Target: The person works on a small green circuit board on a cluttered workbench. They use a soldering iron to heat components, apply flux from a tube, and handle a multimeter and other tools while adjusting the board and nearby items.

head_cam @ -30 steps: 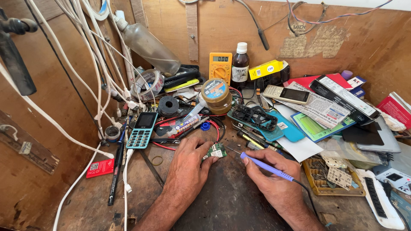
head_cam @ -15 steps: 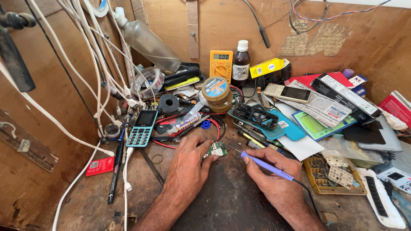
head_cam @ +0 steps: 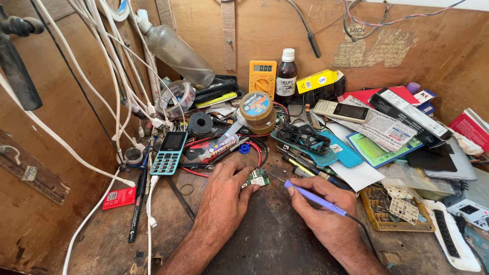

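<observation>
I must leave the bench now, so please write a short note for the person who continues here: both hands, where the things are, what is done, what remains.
Left hand: fingers pin the small green circuit board flat on the wooden bench.
Right hand: holds the purple soldering iron like a pen, its tip close to the board's right edge; contact cannot be told.
Nearby: teal keypad phone to the left, yellow meter at the back wall.
Done: board is held in place.
Left: probably the soldering itself; no finished joint is visible.

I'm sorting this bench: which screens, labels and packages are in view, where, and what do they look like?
Multimeter: back wall, orange, small grey screen.
Bottle: beside it, dark, white cap, white label.
Box: right of bottle, yellow, oblong.
Keypad phone: left, teal, dark screen.
Bar phone: right, pale, dark screen.
</observation>
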